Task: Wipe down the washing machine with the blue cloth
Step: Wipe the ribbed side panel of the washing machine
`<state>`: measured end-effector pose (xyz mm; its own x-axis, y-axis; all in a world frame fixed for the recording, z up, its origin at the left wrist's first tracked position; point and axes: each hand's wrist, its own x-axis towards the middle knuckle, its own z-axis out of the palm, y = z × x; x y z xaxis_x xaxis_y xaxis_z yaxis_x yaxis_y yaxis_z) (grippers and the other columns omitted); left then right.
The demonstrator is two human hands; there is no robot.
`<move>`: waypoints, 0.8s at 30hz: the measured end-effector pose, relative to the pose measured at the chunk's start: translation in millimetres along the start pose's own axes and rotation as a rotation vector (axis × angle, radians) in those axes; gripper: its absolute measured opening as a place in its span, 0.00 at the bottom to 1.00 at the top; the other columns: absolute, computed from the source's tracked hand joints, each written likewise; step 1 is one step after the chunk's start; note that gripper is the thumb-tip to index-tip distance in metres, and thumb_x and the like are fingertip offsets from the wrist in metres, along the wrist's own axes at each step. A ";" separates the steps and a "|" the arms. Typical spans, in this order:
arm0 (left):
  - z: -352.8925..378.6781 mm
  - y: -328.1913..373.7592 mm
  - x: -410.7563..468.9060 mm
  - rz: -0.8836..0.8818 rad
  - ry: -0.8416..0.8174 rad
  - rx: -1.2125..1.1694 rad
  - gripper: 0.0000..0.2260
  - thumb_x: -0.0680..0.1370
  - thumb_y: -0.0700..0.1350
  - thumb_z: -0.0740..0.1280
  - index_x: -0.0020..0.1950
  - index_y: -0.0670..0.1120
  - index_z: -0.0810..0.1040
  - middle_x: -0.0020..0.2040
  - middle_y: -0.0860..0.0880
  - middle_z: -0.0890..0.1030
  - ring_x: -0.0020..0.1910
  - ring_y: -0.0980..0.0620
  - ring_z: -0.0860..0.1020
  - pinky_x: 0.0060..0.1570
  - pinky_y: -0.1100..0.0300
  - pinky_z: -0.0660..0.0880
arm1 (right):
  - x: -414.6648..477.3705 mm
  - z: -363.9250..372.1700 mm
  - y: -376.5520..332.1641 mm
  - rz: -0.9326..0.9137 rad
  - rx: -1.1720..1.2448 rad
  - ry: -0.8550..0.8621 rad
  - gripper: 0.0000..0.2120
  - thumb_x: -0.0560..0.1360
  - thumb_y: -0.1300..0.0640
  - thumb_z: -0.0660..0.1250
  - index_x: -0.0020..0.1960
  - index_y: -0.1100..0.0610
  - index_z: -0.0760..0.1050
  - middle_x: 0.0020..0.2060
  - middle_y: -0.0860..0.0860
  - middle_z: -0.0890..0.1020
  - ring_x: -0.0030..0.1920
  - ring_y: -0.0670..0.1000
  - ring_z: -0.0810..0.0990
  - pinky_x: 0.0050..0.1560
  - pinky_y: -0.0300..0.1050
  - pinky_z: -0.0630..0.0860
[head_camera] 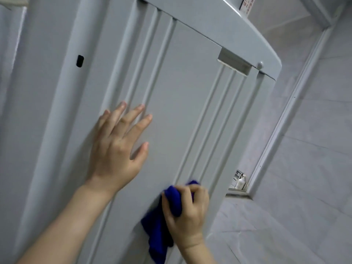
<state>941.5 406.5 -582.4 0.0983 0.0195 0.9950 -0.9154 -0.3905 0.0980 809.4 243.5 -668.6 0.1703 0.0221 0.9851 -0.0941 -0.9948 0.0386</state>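
Observation:
The washing machine (182, 88) fills most of the head view as a pale grey ribbed side panel, seen tilted. My left hand (118, 149) lies flat on the panel with fingers spread and holds nothing. Lower right, my right hand (187, 212) is clenched around the blue cloth (162, 229), bunched and pressed against the panel beside a vertical rib. Part of the cloth hangs down below the fist.
A recessed handle (234, 62) sits near the panel's top edge. A small dark slot (80, 60) marks the left strip. Pale tiled walls (304, 168) close in on the right. A white bottle (241, 181) stands on a ledge behind the machine.

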 end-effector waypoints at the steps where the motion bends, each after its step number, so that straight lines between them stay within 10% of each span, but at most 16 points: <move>1: 0.0 0.2 0.0 0.003 -0.001 0.001 0.24 0.75 0.46 0.67 0.71 0.47 0.75 0.74 0.47 0.72 0.75 0.41 0.66 0.75 0.41 0.59 | 22.9 -1.6 -0.4 -0.002 -0.003 0.024 0.11 0.72 0.50 0.74 0.47 0.56 0.79 0.44 0.53 0.73 0.42 0.59 0.75 0.47 0.54 0.74; 8: 2.6 -1.1 0.3 0.021 0.014 0.042 0.24 0.76 0.48 0.66 0.72 0.47 0.75 0.74 0.47 0.71 0.75 0.41 0.66 0.76 0.45 0.56 | 233.1 -3.5 15.4 0.089 0.014 0.458 0.15 0.72 0.49 0.72 0.46 0.61 0.80 0.44 0.59 0.75 0.44 0.61 0.77 0.49 0.57 0.76; 18: 9.1 6.3 0.3 0.013 0.057 0.082 0.25 0.73 0.45 0.67 0.71 0.45 0.76 0.73 0.45 0.73 0.74 0.39 0.66 0.76 0.46 0.54 | -22.5 -6.6 22.6 0.095 0.016 0.069 0.11 0.72 0.49 0.73 0.51 0.51 0.76 0.46 0.50 0.72 0.44 0.55 0.75 0.49 0.49 0.75; 24: 14.1 20.5 3.9 0.006 0.089 0.093 0.25 0.72 0.41 0.66 0.70 0.43 0.76 0.73 0.43 0.73 0.73 0.37 0.67 0.77 0.44 0.53 | 188.7 -18.3 32.4 0.128 0.043 0.408 0.15 0.72 0.48 0.70 0.48 0.61 0.79 0.45 0.58 0.74 0.45 0.60 0.76 0.51 0.46 0.72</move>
<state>928.7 385.6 -576.9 0.0540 0.0964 0.9939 -0.8752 -0.4746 0.0935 820.5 217.3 -478.5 -0.2424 -0.0725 0.9675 -0.0467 -0.9952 -0.0863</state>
